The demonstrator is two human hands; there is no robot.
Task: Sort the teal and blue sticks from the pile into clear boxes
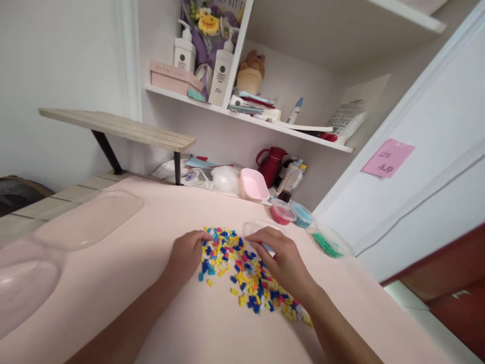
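Small toy building bricks (pixel 265 288) in yellow, dark blue, light blue, pink, orange and white lie in a loose pile at the middle of the pink tabletop. At the pile's upper left edge is my left hand (pixel 187 253), its fingers bent together at the bricks; whatever is between the tips is hidden. Over the pile's right side, my right hand (pixel 280 255) has thumb and forefinger drawn close in a pinch, and I cannot make out what they hold. Behind it, partly covered, sits a clear shallow container (pixel 259 224) with something light blue inside.
Right of the pile stand clear tubs of red bricks (pixel 282 212), blue bricks (pixel 302 216) and green bricks (pixel 326 246). Clear lidlike trays (pixel 102 215) lie at left. A pink bowl (pixel 254 185) and red jug (pixel 272 164) stand behind, beneath a shelf (pixel 288 129).
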